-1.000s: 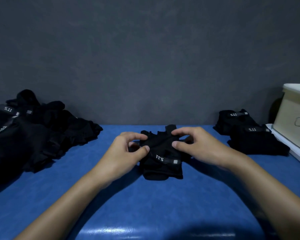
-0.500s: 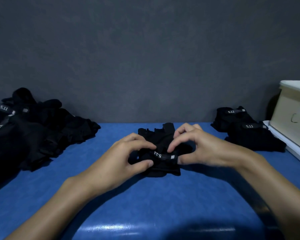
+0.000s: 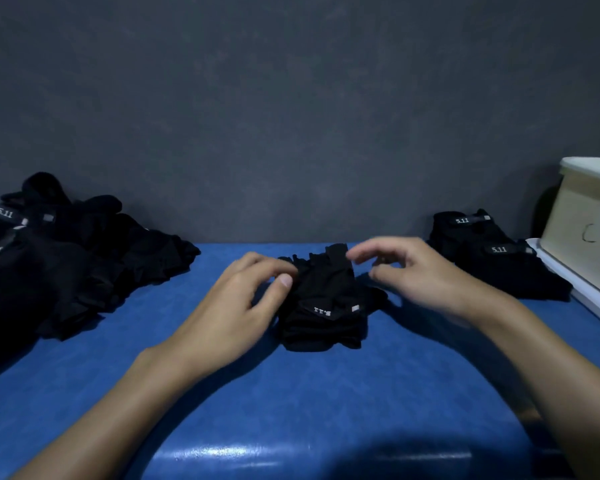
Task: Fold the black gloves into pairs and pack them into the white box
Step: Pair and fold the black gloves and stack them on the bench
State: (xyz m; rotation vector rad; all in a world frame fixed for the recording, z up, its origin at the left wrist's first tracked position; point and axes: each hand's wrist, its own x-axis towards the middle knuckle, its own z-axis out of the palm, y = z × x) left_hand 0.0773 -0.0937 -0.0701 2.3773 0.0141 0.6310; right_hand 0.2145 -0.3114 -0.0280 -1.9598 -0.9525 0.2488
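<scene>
Let go of the folded glove pair (image 3: 321, 306) with the right hand (image 3: 423, 275) since half a second ago; now hovering just beside its far right corner, fingers loosely spread, gripping nothing, somewhat blurred. Nearest, bare forearms over the blue table (image 3: 291, 403). Next, left hand (image 3: 236, 306) against the pair's left edge, fingers curled, thumb tip touching the fabric; cannot tell whether pinching it or only resting there. Pair lying flat at mid-table, white 5.11 label upside down. Farther back on the left, a heap of loose black gloves (image 3: 70, 265). Farther back on the right, stacked folded pairs (image 3: 492, 261), just beside the white box (image 3: 586, 230) at the frame's edge. Behind everything, a grey wall (image 3: 291, 98).
</scene>
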